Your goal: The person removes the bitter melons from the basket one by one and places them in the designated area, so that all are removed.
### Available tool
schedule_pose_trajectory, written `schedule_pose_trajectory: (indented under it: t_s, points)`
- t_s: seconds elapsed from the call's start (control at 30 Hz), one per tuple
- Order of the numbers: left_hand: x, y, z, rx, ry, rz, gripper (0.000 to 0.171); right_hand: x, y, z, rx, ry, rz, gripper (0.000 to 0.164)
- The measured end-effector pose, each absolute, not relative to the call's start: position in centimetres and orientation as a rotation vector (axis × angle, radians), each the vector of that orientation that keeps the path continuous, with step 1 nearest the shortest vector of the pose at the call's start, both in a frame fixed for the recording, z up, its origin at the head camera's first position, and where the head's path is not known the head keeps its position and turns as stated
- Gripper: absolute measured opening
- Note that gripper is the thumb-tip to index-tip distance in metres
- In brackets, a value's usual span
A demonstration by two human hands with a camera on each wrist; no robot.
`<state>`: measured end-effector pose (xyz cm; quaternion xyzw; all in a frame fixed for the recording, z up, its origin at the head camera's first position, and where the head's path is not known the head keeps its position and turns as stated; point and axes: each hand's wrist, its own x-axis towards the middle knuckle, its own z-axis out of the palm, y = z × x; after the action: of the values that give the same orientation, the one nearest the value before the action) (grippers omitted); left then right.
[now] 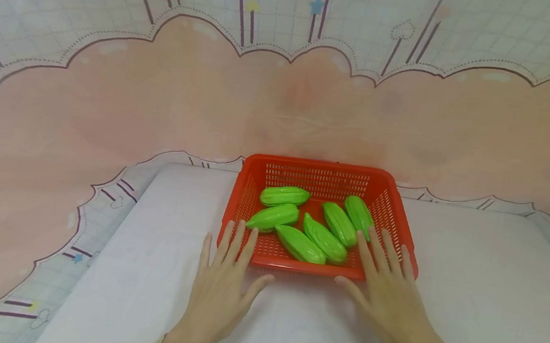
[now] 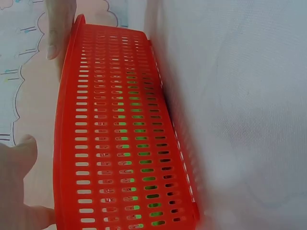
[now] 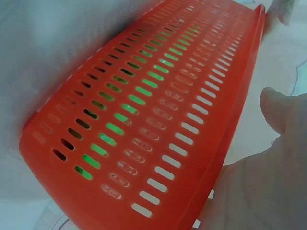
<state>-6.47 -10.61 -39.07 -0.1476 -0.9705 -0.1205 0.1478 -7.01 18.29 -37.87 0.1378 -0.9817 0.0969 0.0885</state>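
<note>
A red plastic basket (image 1: 312, 266) with slotted walls stands on the white table in the head view. Several glossy bright green ribbed fruits or vegetables, perhaps bitter melons (image 1: 284, 196), lie in it. My left hand (image 1: 222, 286) is spread at the basket's near left corner, fingertips over the rim. At the near right corner my right hand (image 1: 387, 298) is spread likewise, its fingertips over the rim. Neither hand holds anything. Both wrist views show the basket's slotted side (image 2: 110, 120) close up, with green showing through the slots. Whether the hands touch the rim I cannot tell.
A white cloth (image 1: 467, 303) covers the table on both sides of the basket. Behind it hangs a peach and white printed curtain (image 1: 282, 105), which also falls along the table's left edge.
</note>
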Motion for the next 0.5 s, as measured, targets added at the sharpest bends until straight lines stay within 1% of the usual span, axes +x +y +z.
schedule_pose_trajectory:
  t_s: [0.33,0.5]
  points:
    - [-6.8,-10.7,-39.1,-0.411,-2.769,-0.398,0.08,-7.8,18.7,-37.0,0.434,-2.916,0.327,0.088]
    - [-6.8,-10.6,-39.0,-0.402,-2.746,-0.447,0.078,-8.1,18.7,-36.2,0.413,-2.958,0.311,0.088]
